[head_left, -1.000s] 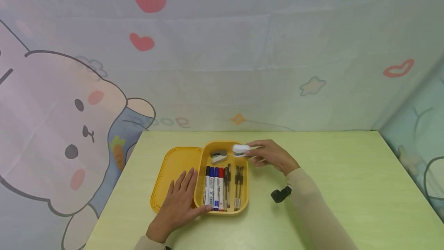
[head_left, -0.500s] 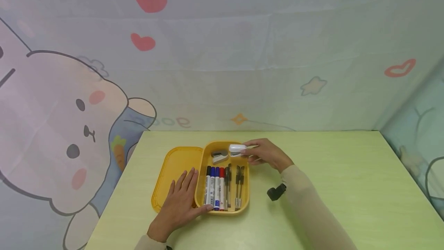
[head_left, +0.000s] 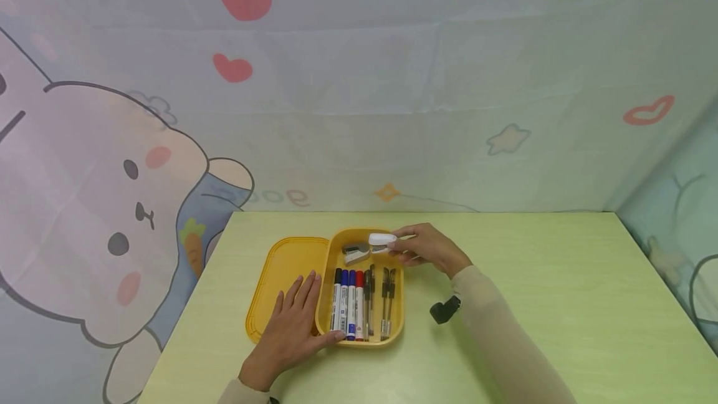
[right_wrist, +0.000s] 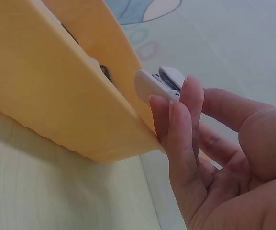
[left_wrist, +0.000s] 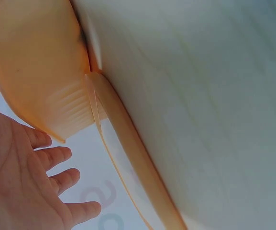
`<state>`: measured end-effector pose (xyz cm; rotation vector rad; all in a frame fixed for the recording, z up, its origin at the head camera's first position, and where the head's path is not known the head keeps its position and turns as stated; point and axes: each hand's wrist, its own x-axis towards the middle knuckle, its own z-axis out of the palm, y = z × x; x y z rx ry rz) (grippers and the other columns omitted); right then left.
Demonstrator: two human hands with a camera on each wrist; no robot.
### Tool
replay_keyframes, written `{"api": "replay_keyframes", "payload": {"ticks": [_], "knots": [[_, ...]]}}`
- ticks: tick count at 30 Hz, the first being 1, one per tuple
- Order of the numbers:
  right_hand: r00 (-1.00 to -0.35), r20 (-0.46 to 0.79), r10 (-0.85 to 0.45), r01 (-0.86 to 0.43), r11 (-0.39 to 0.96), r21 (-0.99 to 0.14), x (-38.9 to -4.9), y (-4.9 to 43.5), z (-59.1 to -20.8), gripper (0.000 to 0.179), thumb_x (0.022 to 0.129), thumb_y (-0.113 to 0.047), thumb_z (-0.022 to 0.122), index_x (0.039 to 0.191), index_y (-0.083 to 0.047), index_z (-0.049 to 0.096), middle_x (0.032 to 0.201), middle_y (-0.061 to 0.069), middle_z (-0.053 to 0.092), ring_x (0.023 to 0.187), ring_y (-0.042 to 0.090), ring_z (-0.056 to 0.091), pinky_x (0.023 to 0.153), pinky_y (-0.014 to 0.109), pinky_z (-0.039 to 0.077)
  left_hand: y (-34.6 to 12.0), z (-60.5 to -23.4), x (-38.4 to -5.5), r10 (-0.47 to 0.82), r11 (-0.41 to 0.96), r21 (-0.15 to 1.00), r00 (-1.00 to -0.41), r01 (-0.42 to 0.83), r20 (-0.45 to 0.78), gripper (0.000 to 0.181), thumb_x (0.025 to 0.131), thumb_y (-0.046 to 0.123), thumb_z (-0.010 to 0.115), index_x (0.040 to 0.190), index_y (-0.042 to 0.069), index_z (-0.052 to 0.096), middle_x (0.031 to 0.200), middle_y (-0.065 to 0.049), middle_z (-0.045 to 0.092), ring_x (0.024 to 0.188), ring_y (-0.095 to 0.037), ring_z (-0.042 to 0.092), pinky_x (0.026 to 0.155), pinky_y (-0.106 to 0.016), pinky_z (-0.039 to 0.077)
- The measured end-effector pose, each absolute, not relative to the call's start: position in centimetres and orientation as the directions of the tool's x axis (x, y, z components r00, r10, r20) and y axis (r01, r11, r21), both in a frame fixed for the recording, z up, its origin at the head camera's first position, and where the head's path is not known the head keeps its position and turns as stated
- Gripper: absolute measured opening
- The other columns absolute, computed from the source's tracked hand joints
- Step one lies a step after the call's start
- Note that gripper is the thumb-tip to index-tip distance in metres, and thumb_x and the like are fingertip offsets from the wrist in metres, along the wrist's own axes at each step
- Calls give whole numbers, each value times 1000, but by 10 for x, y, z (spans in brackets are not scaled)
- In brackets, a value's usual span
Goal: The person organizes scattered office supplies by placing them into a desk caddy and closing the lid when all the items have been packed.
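Note:
My right hand (head_left: 429,250) pinches a small white stapler (head_left: 382,240) over the back right corner of the yellow box (head_left: 399,320). In the right wrist view the stapler (right_wrist: 157,86) sticks out past the fingertips beside the box's rim. A second stapler (head_left: 356,257), grey and white, lies in the back of the box. Upright markers (head_left: 351,307) with black, blue and red caps lie side by side in front of it, next to several black pens (head_left: 388,301). My left hand (head_left: 291,332) rests at the box's left side, fingers straight, thumb over the front left rim.
The box's yellow lid (head_left: 275,273) lies folded out flat on the left, partly under the left hand. A printed cloth (head_left: 359,111) hangs behind the table's (head_left: 533,279) back edge. A black wrist camera (head_left: 445,310) hangs below the right sleeve.
My right hand has moved slightly left with the white stapler, further over the back of the box. My left hand keeps its place.

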<state>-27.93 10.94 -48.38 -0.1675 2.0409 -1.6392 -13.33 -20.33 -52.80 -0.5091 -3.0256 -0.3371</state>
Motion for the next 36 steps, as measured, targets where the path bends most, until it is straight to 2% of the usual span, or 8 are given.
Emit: {"api": "replay_keyframes", "payload": {"ticks": [6,19,26,36], "knots": [[-857,-322,-402,227,267,-937,-279,110,-484,37,98,-21,70,131,-4,67,108,21,75,64,9,68,75,36,62,-203,-529,-133,314,921,213,-945,326,87,113,84,79,56,163,7,19,169,-12,22,154,-38,23,116,-69,24],[-860,-313,-404,221,257,-941,-279,105,-486,34,98,-17,69,127,0,67,96,14,78,63,9,70,66,30,62,-204,-530,-133,311,922,211,-946,324,93,113,84,81,54,163,7,20,169,-11,21,154,-38,23,117,-68,24],[-862,-302,-408,221,235,-947,-280,106,-490,37,100,-17,66,131,4,64,100,14,78,65,10,71,66,27,61,-204,-531,-133,316,921,206,-944,330,97,113,85,82,52,163,7,19,169,-11,22,154,-38,23,116,-69,24],[-856,-301,-420,213,243,-946,-279,107,-489,37,99,-19,67,129,3,66,110,17,76,71,16,74,72,34,62,-203,-529,-133,318,920,209,-943,331,95,112,85,80,54,163,7,19,169,-12,22,154,-38,23,116,-69,25]]}}
